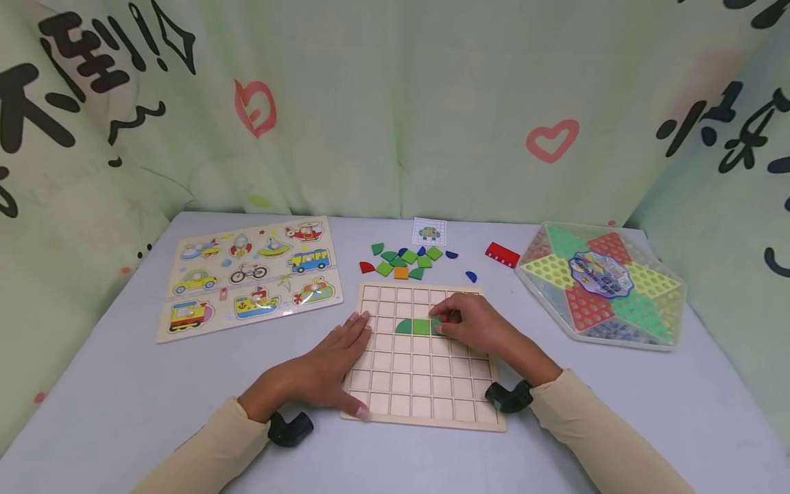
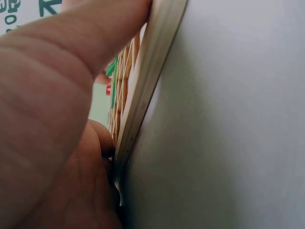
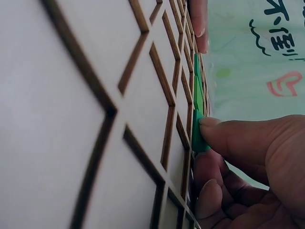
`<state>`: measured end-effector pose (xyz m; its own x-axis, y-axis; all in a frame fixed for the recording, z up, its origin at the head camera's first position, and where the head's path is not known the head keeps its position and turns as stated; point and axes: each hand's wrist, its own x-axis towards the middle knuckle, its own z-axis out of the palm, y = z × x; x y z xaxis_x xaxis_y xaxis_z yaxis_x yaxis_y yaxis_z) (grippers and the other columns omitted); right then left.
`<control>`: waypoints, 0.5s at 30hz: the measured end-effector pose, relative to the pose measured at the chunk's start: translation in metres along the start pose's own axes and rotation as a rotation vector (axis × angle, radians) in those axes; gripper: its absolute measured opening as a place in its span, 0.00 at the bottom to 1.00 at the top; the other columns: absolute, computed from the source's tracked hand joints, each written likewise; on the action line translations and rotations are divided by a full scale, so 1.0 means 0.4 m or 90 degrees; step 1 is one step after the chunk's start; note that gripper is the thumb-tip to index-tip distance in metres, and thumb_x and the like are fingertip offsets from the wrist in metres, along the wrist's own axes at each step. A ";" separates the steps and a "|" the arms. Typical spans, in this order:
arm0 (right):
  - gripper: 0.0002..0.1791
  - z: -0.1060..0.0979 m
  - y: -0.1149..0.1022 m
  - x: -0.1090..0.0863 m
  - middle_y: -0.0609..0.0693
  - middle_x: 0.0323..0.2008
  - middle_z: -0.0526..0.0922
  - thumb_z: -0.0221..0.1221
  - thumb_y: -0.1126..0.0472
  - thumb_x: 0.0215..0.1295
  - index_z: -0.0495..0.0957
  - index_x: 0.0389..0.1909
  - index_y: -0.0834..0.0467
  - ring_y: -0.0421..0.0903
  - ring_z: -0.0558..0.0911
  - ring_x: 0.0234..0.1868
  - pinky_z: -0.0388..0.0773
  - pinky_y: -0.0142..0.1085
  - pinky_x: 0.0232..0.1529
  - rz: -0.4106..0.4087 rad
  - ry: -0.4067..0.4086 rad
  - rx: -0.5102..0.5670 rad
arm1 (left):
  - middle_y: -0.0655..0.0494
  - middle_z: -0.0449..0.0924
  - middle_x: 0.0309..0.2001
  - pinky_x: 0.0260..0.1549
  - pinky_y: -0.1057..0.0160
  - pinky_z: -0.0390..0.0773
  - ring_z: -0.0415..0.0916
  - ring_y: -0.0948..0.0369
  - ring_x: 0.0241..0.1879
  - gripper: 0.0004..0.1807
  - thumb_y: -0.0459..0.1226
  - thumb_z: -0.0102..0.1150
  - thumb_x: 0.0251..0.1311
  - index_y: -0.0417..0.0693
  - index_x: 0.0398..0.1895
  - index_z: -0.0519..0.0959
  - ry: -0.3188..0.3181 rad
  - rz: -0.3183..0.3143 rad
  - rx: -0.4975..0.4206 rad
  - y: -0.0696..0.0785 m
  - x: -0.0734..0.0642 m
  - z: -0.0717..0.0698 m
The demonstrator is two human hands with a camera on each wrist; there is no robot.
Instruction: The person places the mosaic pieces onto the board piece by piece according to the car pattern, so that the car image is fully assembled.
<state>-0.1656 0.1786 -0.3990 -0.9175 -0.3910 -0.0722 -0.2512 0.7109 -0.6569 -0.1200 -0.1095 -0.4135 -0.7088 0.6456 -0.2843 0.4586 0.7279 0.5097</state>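
A wooden grid board (image 1: pixel 422 385) lies in front of me. My left hand (image 1: pixel 327 367) rests on its left edge, fingers spread along the side and thumb at the near corner. On the board sit a dark green quarter-round tile (image 1: pixel 404 326) and, beside it, a light green square tile (image 1: pixel 422 327). Over the cell just right of the square, my right hand (image 1: pixel 472 321) pinches a second dark green quarter-round tile (image 3: pixel 197 133). In the right wrist view the thumb is on its face and the other fingers are curled below. The hand partly hides this tile in the head view.
Beyond the board lie several loose tiles (image 1: pixel 401 272), mostly green, and a small pattern card (image 1: pixel 429 232). A vehicle picture puzzle (image 1: pixel 231 309) is at left. At right are a red strip (image 1: pixel 503 254) and a hexagonal game box (image 1: pixel 601 288). Curtains (image 1: pixel 395 123) enclose the table.
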 end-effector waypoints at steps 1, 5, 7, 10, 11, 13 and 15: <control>0.11 0.001 -0.001 0.001 0.46 0.30 0.77 0.66 0.69 0.59 0.85 0.43 0.61 0.44 0.73 0.31 0.73 0.36 0.32 0.005 0.002 -0.003 | 0.54 0.26 0.78 0.70 0.52 0.35 0.20 0.57 0.74 0.70 0.64 0.71 0.39 0.44 0.78 0.41 0.000 0.001 -0.003 -0.001 0.000 0.000; 0.10 0.006 -0.002 0.002 0.46 0.30 0.77 0.67 0.67 0.59 0.86 0.43 0.60 0.44 0.73 0.31 0.73 0.36 0.32 0.022 0.007 -0.013 | 0.54 0.26 0.78 0.70 0.51 0.36 0.21 0.57 0.74 0.70 0.64 0.72 0.39 0.45 0.78 0.41 0.000 -0.001 -0.007 -0.001 0.001 0.001; 0.10 0.008 -0.004 0.002 0.46 0.31 0.77 0.67 0.67 0.59 0.86 0.43 0.59 0.44 0.73 0.31 0.73 0.36 0.32 0.033 0.008 -0.014 | 0.54 0.26 0.78 0.71 0.51 0.36 0.21 0.57 0.75 0.70 0.64 0.72 0.39 0.44 0.78 0.41 0.000 -0.003 -0.005 -0.001 0.001 0.000; 0.10 0.008 -0.006 0.001 0.46 0.32 0.78 0.66 0.68 0.60 0.86 0.43 0.59 0.44 0.73 0.31 0.73 0.37 0.32 0.037 0.003 -0.015 | 0.55 0.26 0.78 0.71 0.51 0.36 0.21 0.57 0.75 0.70 0.64 0.72 0.39 0.44 0.78 0.42 -0.002 -0.005 -0.003 0.001 0.001 -0.001; 0.10 0.007 -0.007 0.000 0.46 0.33 0.78 0.66 0.68 0.60 0.86 0.43 0.59 0.44 0.73 0.31 0.73 0.37 0.32 0.038 0.000 -0.015 | 0.55 0.27 0.78 0.70 0.51 0.36 0.21 0.57 0.75 0.70 0.63 0.72 0.39 0.44 0.78 0.42 -0.002 -0.006 -0.003 0.002 0.001 -0.001; 0.11 0.004 -0.009 -0.001 0.46 0.34 0.79 0.66 0.68 0.60 0.86 0.43 0.59 0.44 0.73 0.32 0.73 0.37 0.32 0.037 -0.007 -0.013 | 0.54 0.27 0.78 0.70 0.51 0.36 0.21 0.57 0.75 0.69 0.63 0.72 0.39 0.44 0.78 0.42 -0.002 -0.006 -0.004 0.004 0.000 -0.002; 0.10 0.000 -0.009 -0.001 0.46 0.35 0.79 0.65 0.68 0.60 0.86 0.43 0.59 0.44 0.73 0.32 0.73 0.36 0.32 0.035 -0.011 -0.014 | 0.55 0.27 0.78 0.71 0.51 0.36 0.21 0.57 0.75 0.70 0.63 0.72 0.39 0.44 0.78 0.42 -0.002 -0.007 -0.006 0.005 0.000 -0.003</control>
<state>-0.1641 0.1760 -0.3966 -0.9251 -0.3601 -0.1208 -0.2068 0.7444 -0.6349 -0.1195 -0.1083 -0.4116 -0.7122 0.6379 -0.2929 0.4456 0.7333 0.5136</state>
